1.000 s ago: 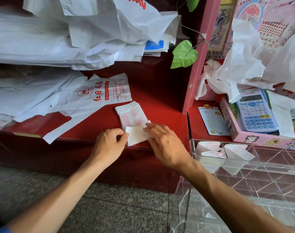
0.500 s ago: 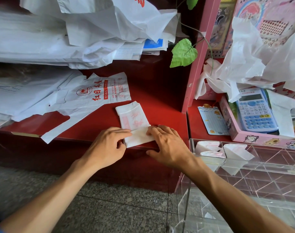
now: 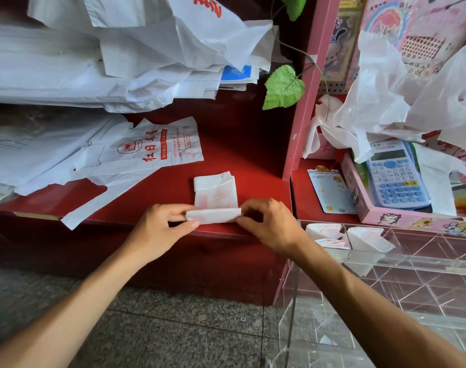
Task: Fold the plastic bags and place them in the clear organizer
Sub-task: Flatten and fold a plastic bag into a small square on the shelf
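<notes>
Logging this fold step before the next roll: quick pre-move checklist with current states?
1. Left hand pinches the left end of the folded bag: ok.
2. Right hand pinches the right end: ok.
3. Near edge of the bag is turned up into an even roll between both hands: ok.
4. Rest of the strip lies flat on the red shelf, apart from the printed bag: ok.
5. Clear organizer has free compartments beside the folded bags already in it: ok.
6. Fold tight enough to hold once released: cannot tell.
</notes>
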